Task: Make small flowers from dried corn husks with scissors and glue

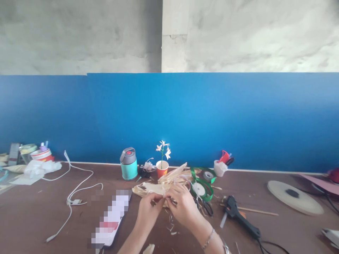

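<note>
My left hand (150, 209) and my right hand (182, 204) meet over the table with their fingertips pinched together. Whatever is between the fingertips is too small and hidden to name. Just beyond them lies a pile of dry, pale corn husks (174, 175). To the right of my right hand are a spool of green ribbon (199, 189) and scissors (208, 208), partly covered. Behind the husks, a paper cup (162, 169) holds a stem of pale artificial-looking flowers (164, 146).
A black glue gun (239, 217) lies at right beside a wooden stick (258, 211) and a round pale disc (295, 198). At left are a blurred-out phone-like object (112, 220) and a white cable (75, 194). A teal flask (129, 165) stands near the blue partition (169, 116).
</note>
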`<state>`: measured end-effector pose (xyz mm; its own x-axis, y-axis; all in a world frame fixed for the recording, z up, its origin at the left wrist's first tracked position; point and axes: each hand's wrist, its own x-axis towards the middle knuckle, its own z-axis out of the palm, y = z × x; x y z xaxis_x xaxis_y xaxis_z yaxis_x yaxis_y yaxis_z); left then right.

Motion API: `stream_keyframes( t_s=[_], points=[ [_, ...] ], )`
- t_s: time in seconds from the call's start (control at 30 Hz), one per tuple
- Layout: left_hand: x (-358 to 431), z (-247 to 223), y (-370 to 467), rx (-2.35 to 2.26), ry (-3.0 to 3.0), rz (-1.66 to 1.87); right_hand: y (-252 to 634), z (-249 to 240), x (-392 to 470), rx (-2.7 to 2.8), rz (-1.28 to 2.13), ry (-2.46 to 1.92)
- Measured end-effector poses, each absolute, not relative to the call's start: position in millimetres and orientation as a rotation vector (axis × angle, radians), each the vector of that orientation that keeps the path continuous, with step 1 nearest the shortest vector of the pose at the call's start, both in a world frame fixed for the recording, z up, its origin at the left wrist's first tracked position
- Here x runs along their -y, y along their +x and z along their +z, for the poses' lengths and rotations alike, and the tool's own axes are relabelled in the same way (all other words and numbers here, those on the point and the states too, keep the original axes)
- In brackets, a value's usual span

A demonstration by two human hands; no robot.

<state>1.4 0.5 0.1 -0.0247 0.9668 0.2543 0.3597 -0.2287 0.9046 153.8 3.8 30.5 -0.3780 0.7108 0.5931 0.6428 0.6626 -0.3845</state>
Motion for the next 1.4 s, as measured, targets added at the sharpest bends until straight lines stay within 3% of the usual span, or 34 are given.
stream_keyframes(
  t_s=[0.23,0.53,1.3,1.4],
  points=[
    [6,0,6,-1.451,1.843,1.479,151,28,-2,2.110,0.017,-1.028],
    [10,0,8,-1.434,1.670,1.659,141,27,9,1.998,-0.125,-0.969],
    [17,-4,8,-1.427,1.628,1.967,130,24,25,1.796,-0.369,-0.801],
    [19,-1,7,-1.371,1.631,1.907,132,25,28,1.810,-0.261,-0.787]
  ],
)
